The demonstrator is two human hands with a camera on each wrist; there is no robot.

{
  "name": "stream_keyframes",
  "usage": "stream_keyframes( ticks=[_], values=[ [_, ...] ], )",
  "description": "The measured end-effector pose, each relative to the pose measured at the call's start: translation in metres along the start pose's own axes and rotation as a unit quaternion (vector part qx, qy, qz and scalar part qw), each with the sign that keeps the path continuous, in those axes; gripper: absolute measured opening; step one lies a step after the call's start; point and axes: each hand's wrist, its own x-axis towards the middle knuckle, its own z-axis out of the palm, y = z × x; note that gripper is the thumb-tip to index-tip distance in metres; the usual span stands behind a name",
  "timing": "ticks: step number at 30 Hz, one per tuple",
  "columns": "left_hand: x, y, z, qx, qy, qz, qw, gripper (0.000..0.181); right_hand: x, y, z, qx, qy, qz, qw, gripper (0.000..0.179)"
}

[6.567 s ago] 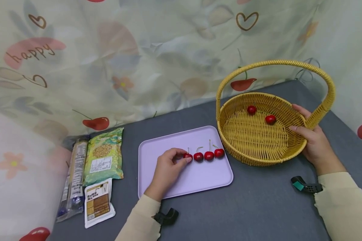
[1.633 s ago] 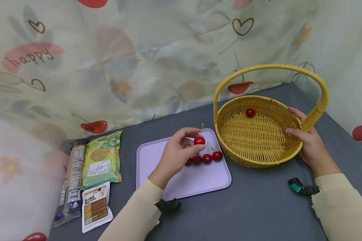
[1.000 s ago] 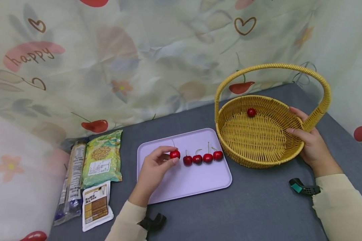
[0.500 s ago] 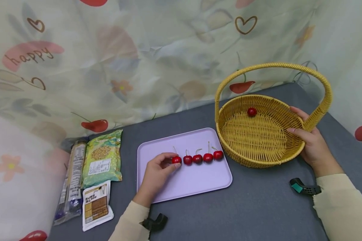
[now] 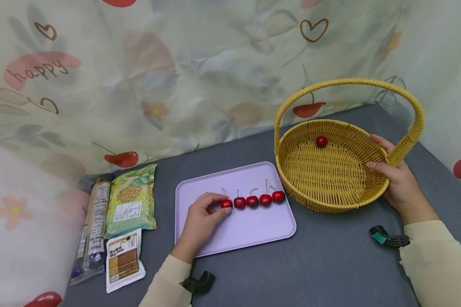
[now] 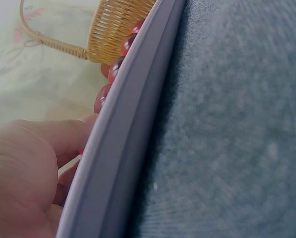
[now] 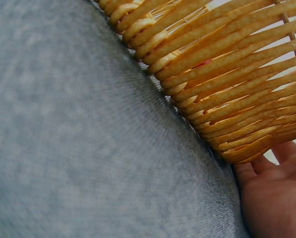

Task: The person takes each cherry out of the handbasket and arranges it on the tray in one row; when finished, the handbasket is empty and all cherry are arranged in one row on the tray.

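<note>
On the lilac tray [image 5: 238, 234], my left hand [image 5: 203, 219] pinches a red cherry [image 5: 226, 204] between thumb and fingers, at the left end of a row. Several more cherries [image 5: 252, 201] with stems continue that row toward the tray's right edge. My right hand [image 5: 401, 183] grips the right rim of a yellow wicker basket [image 5: 330, 170], thumb inside and fingers outside below the handle. One cherry [image 5: 321, 141] lies inside the basket near its back wall. In the left wrist view the tray's raised edge [image 6: 123, 119] hides part of the left fingers and the pinched cherry.
Left of the tray lie a green bag [image 5: 132, 200] with a white label, a white and brown packet [image 5: 124, 261] and a long clear-wrapped package [image 5: 96, 226]. A patterned cloth [image 5: 199, 85] hangs behind the grey table [image 5: 311, 264].
One of two cherries has left the basket. My left hand has carried a cherry leftward and down to the row's left end on the tray. The right hand keeps its grip on the basket.
</note>
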Motion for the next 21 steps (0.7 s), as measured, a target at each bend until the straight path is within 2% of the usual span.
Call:
stream_keyframes(
  ticks=[8,14,18,21],
  values=[
    [0.0,0.0,0.001,0.002,-0.001,0.006,1.0,0.028,0.0,0.001,0.0,-0.009,-0.001,-0.006,0.9999,0.068],
    [0.0,0.0,0.001,-0.001,0.007,0.021,0.9998,0.033,0.0,0.001,0.0,-0.008,-0.003,-0.006,0.9999,0.069],
    [0.001,0.007,0.002,0.0,0.023,0.01,0.9997,0.034,-0.001,0.0,-0.001,-0.004,-0.005,-0.008,0.9999,0.069],
    [0.0,0.018,0.001,-0.01,0.043,0.012,0.9989,0.033,-0.001,-0.001,-0.001,-0.011,-0.005,-0.007,0.9999,0.069]
  ],
)
